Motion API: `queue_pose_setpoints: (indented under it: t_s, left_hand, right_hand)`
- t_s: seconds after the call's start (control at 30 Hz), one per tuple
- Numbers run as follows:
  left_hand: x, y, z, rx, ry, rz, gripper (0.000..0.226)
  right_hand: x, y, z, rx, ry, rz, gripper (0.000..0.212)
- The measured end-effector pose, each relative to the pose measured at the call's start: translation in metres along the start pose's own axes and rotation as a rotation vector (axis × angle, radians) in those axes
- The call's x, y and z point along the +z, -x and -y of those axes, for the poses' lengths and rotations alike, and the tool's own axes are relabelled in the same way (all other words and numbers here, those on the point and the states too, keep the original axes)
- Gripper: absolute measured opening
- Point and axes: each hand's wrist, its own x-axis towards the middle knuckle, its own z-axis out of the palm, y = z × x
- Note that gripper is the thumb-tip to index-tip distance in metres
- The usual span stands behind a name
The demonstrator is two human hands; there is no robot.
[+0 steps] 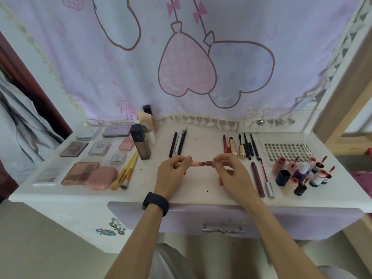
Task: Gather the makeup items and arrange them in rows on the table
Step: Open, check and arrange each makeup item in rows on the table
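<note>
Over the middle of the white table (193,188), both my hands hold a small lip gloss tube. My left hand (173,174) pinches its beige cap end (196,163). My right hand (231,174) pinches its dark pink end (209,163). The two parts sit end to end with a narrow gap between them. Palettes (80,173) and compacts lie in rows at the left. Pencils (179,143) lie behind my hands. Liners and mascaras (241,147) lie at the back right.
Brushes (126,170) lie beside a pink case (102,178). Tall bottles (141,144) stand at the back left. A lash tray (285,152) and several small open bottles (302,176) crowd the right end. Two long tubes (261,180) lie right of my hand. A drawer (221,220) is below.
</note>
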Motion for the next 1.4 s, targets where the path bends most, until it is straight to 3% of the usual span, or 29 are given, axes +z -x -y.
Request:
queue_pose_setpoints:
  t_s: [0.3,0.6,0.9,1.4]
  left_hand:
    - [-0.0017,0.0029,-0.0036,-0.017,0.062,-0.020,0.024]
    - [-0.0003,0.0029,-0.0065,-0.052,0.092,-0.067,0.034]
    - [0.0040,0.0037,-0.0066,-0.064,-0.053,-0.137,0.051]
    - [-0.0042,-0.0002,-0.0044,-0.224,0.237,-0.298,0.059]
  right_hand:
    - [0.0022,0.0004,0.0067,0.050,0.062,-0.025,0.021]
    - [0.0006,0.0054,0.0033,-0.034,-0.050,-0.072,0.010]
    - [0.0011,0.0067,0.0058,-0.041,-0.103,-0.104,0.011]
    - [-0.0026,0.0047,0.0031,-0.001,-0.238,-0.193,0.010]
